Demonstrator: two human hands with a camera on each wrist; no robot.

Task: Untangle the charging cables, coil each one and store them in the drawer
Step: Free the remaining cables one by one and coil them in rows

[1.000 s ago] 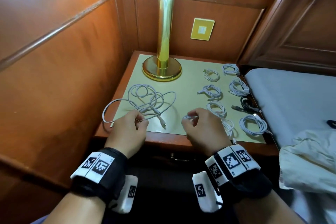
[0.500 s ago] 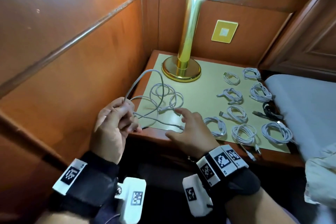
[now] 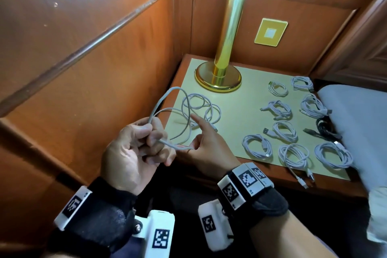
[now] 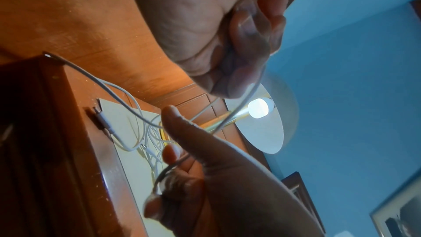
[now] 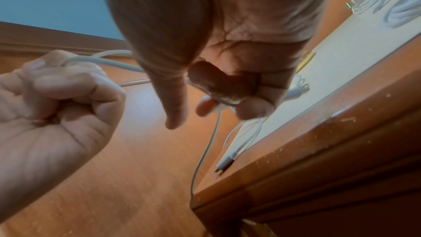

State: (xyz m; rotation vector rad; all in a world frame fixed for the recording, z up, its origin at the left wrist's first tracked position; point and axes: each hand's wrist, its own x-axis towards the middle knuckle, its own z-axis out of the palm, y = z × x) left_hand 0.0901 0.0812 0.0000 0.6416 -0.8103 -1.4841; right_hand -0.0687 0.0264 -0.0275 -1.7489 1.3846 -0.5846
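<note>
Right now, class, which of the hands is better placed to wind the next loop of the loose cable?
Right. The left hand grips the gathered cable as an anchor, while the right hand pinches the strand leading to the tangle on the nightstand, so it can probably feed it round.

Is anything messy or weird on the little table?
Yes. The loose white cable tangle near the gold lamp base is uncoiled, unlike the neat coils. One black coiled cable stands out, and two plug ends overhang the front edge.

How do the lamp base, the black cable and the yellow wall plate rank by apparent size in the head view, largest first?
1. Lamp base
2. Yellow wall plate and black cable: they look about alike, so no ranking between them.
</note>
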